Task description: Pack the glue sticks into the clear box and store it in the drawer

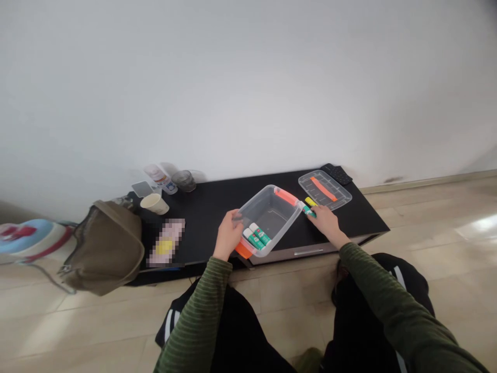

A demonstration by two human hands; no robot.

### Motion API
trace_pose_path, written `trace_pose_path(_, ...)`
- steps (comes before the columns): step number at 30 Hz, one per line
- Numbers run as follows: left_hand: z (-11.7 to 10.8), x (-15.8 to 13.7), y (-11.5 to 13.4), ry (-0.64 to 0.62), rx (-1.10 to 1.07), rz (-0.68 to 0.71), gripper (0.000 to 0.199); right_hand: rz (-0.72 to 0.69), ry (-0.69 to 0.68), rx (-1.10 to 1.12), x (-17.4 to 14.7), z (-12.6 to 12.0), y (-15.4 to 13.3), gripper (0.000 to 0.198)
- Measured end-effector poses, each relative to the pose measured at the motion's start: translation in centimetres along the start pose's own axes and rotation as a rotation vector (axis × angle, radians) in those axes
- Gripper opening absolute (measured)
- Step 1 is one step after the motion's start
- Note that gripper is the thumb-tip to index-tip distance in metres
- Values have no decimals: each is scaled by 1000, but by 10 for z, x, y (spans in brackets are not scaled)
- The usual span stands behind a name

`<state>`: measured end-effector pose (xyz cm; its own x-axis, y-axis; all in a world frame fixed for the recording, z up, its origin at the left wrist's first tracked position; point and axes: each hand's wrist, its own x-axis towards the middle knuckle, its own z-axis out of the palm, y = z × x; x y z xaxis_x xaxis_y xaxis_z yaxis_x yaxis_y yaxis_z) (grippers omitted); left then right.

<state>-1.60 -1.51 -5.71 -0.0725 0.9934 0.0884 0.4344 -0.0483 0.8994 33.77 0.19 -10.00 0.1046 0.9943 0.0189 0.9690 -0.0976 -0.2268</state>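
Note:
A clear plastic box [254,207] with orange latches sits tilted at the front of the black cabinet top. My left hand [229,233] grips its left rim, fingers closed over the edge. Inside, two green-and-white glue sticks [259,235] lie side by side in the near left corner. Just past the box's right rim, my right hand [325,221] has its fingers closed around another green-and-white glue stick [306,208]. Right behind that one is a small yellow stick [310,201]; whether my fingers touch it I cannot tell. The clear lid [341,194] with an orange handle lies beyond my right hand.
A black keypad-like object [338,174] is behind the lid. Leftward stand a paper cup [154,204], a white bottle [161,178] and a dark glass [184,181]. A brown bag [112,243] fills the left end, near a blurred pink packet [171,233]. The wall rises behind.

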Motion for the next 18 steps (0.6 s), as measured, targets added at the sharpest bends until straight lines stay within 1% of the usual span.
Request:
trace_pose_path(6,0,0,3,6,3,7,46,7,-43,-103,-2,-4,-10,32)
trace_pose_path(11,0,0,3,7,16,9,47,-1,-52,-88,-2,-6,-10,33)
trace_pose_path(13,0,0,2,6,28,17,48,2,-41,-21,-1,-6,-9,32)
trace_pose_path(15,0,0,1,9,34,26,48,27,13,94,0,-8,-7,32)
trace_pose_path(18,1,0,2,14,38,30,47,66,191,346,3,-21,-8,37)
